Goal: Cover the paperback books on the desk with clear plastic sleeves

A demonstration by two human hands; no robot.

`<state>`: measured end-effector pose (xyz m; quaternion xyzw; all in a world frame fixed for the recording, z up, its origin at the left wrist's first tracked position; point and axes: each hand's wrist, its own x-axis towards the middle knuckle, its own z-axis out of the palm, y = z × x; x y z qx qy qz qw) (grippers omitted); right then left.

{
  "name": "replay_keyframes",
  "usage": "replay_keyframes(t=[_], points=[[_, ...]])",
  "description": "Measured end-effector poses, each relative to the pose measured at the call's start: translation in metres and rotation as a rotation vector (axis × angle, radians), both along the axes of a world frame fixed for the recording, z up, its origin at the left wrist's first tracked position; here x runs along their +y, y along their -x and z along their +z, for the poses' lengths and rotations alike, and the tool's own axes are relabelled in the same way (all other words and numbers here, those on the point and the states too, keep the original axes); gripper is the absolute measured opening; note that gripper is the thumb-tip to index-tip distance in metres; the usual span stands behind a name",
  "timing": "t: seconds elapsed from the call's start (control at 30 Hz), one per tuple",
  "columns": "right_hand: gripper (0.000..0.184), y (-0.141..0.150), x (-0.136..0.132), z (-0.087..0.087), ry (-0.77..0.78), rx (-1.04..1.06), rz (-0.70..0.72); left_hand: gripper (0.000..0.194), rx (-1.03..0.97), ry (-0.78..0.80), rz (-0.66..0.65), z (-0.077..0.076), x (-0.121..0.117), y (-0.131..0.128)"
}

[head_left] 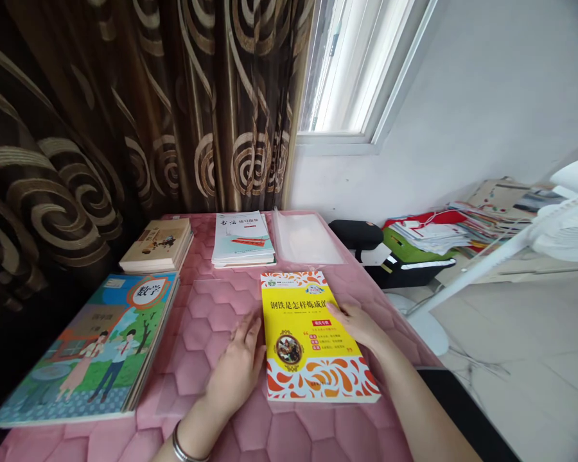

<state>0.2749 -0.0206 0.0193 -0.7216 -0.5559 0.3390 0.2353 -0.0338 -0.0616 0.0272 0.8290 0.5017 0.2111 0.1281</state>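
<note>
A yellow paperback book (301, 340) with red and orange leaf patterns lies face up in front of me, on or over a clear plastic sheet (187, 346). My left hand (238, 359) rests beside the book's left edge, fingers stretched out and holding nothing. At the right edge, my right hand (361, 327) grips the book, its thumb on the cover and its other fingers mostly hidden.
A pink quilted cover (236, 430) spreads under everything. Left stand a stack of large textbooks (120, 340) and a stack of tan books (157, 244). Farther back are white booklets (243, 237) and clear plastic covers (308, 237). A white fan (481, 276) stands at right.
</note>
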Motion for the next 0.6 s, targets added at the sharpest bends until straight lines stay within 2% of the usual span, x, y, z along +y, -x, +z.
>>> replay_keyframes(t=[0.07, 0.17, 0.23, 0.33, 0.43, 0.6], points=[[0.048, 0.0, -0.003, 0.002, 0.009, 0.024, 0.004, 0.05, -0.036, 0.112, -0.057, 0.005, -0.003, -0.002], [0.046, 0.001, -0.005, 0.009, 0.002, -0.001, 0.002, 0.064, 0.012, 0.275, -0.133, 0.012, -0.004, -0.001], [0.045, 0.002, -0.005, 0.012, -0.009, -0.03, 0.0, 0.08, 0.038, 0.342, -0.21, 0.015, -0.003, 0.002], [0.045, 0.001, -0.005, 0.013, 0.0, -0.024, -0.013, 0.115, 0.065, 0.37, -0.301, 0.016, 0.0, 0.004], [0.043, 0.001, -0.005, 0.012, 0.009, -0.012, -0.031, 0.139, 0.124, 0.361, -0.306, 0.015, 0.0, 0.002], [0.04, 0.0, -0.007, 0.015, 0.007, -0.012, -0.042, 0.13, 0.166, 0.325, -0.264, 0.014, -0.003, -0.004]])
